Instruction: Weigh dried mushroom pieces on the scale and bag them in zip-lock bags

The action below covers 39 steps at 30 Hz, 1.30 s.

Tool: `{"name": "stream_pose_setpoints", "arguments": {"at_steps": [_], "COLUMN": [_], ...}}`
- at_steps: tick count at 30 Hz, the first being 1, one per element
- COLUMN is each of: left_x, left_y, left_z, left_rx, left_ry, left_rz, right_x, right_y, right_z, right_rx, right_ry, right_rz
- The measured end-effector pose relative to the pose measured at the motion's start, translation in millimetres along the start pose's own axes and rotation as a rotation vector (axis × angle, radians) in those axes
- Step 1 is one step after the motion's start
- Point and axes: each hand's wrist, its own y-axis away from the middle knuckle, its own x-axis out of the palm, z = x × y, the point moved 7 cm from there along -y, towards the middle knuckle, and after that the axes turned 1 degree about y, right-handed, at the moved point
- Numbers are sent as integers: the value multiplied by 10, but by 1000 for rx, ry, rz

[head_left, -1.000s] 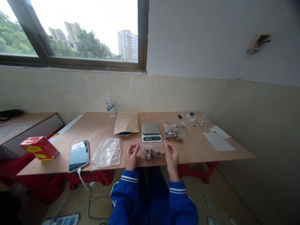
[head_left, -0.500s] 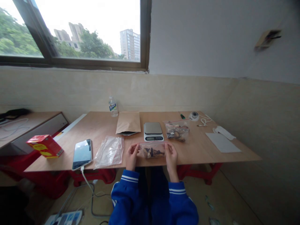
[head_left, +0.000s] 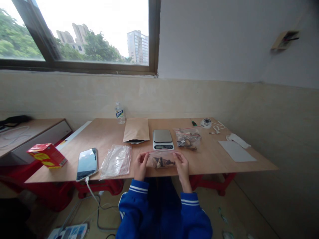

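Observation:
Between my two hands is a clear zip bag [head_left: 161, 162] with brown and pale dried pieces in it, perhaps dried mushrooms. My left hand [head_left: 141, 163] pinches its top left corner, and my right hand [head_left: 181, 163] pinches the top right. The bag is at the table's near edge, just in front of a kitchen scale [head_left: 162, 138] with a grey plate. Right of the scale lie more filled zip bags [head_left: 188, 139] of similar pieces. Flat, unfilled clear bags [head_left: 116, 161] are left of my left hand.
A brown paper pouch [head_left: 136, 130] lies behind the flat bags, near a plastic bottle [head_left: 120, 113]. Further left are a phone [head_left: 87, 163] on a cable and a red box [head_left: 47, 155]. White paper [head_left: 236, 151] and a white camera [head_left: 206, 123] are at the right.
My right hand has shifted slightly to the left along the bag's top edge, and the bag's top now bows upward. My left hand stays almost in place.

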Motion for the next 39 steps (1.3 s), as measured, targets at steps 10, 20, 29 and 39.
{"name": "stream_pose_setpoints", "arguments": {"at_steps": [10, 20, 29, 39], "left_x": [55, 75, 54, 19], "left_y": [-28, -15, -13, 14], "left_z": [61, 95, 84, -12], "left_rx": [-99, -78, -72, -35], "left_ry": [72, 39, 19, -70], "left_rz": [143, 175, 161, 63], "right_x": [29, 38, 25, 18], "right_y": [5, 3, 3, 32], "right_z": [23, -17, -40, 32], "right_rx": [24, 25, 20, -29], "right_ry": [-31, -36, -15, 10], "right_rz": [40, 52, 50, 22]}}
